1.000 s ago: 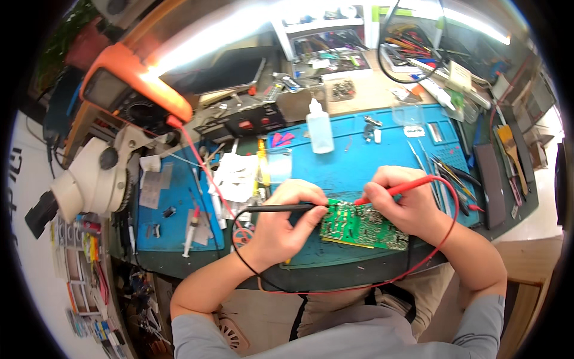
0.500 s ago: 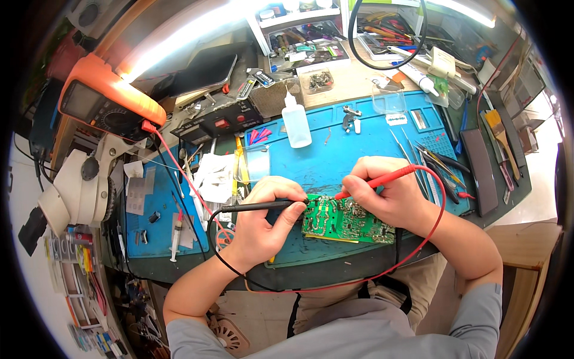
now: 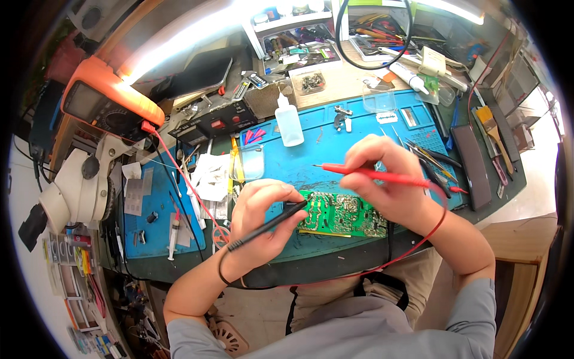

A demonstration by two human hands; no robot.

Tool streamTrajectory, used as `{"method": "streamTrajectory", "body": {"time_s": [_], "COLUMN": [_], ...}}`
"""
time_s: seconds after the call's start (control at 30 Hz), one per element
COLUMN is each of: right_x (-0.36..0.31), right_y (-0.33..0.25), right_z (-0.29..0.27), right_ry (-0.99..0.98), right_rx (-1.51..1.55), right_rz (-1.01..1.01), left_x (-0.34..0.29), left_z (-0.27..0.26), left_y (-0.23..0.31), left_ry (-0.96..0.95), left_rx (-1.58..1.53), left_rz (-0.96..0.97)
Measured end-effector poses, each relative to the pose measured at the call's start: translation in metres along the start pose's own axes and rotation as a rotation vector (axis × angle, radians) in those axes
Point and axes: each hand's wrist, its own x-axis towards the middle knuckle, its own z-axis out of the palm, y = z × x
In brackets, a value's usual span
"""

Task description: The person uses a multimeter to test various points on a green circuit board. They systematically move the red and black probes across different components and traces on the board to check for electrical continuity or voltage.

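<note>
A green circuit board (image 3: pixel 344 215) lies at the front edge of the blue mat, its soldered side up. My left hand (image 3: pixel 260 221) is closed around a black multimeter probe (image 3: pixel 269 228), whose front end is at the board's left end; I cannot tell whether the tip touches. In my right hand (image 3: pixel 388 182) is a red multimeter probe (image 3: pixel 359 172), held above the board with its bare metal tip pointing left, apart from the board. An orange multimeter (image 3: pixel 110 99) stands at the far left, with a red lead plugged in. Its screen is unreadable from here.
A white squeeze bottle (image 3: pixel 289 124) stands behind the board on the blue mat (image 3: pixel 311 149). Tweezers and pliers (image 3: pixel 433 158) lie to the right, near a dark flat case (image 3: pixel 470 167). At left are a microscope (image 3: pixel 78 179), white tissues (image 3: pixel 212 176) and a syringe (image 3: pixel 174 236).
My right hand has lifted the red probe off the board, its tip now pointing left. The black probe in my left hand has tilted, with its back end lower.
</note>
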Motion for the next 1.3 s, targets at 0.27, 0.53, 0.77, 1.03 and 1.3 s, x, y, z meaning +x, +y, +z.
{"method": "streamTrajectory", "body": {"time_s": [0.27, 0.53, 0.77, 1.03, 1.3], "right_x": [-0.007, -0.002, 0.009, 0.001, -0.006], "right_y": [-0.055, -0.053, -0.021, 0.001, 0.003], "right_z": [0.030, 0.014, -0.021, -0.003, 0.000], "right_ry": [-0.164, -0.205, -0.074, -0.179, -0.185], "right_rx": [-0.480, -0.719, -0.671, 0.048, 0.048], "right_rz": [-0.446, -0.565, -0.278, 0.327, 0.311], "left_x": [0.019, 0.028, 0.031, 0.003, 0.000], "left_z": [-0.006, -0.011, -0.037, -0.016, -0.010], "left_y": [0.045, 0.040, 0.023, 0.001, -0.007], "left_ry": [0.011, 0.059, -0.011, -0.026, -0.091], "left_rx": [0.363, 0.305, 0.245, -0.357, -0.230], "left_rz": [0.206, 0.156, 0.015, -0.462, -0.285]}}
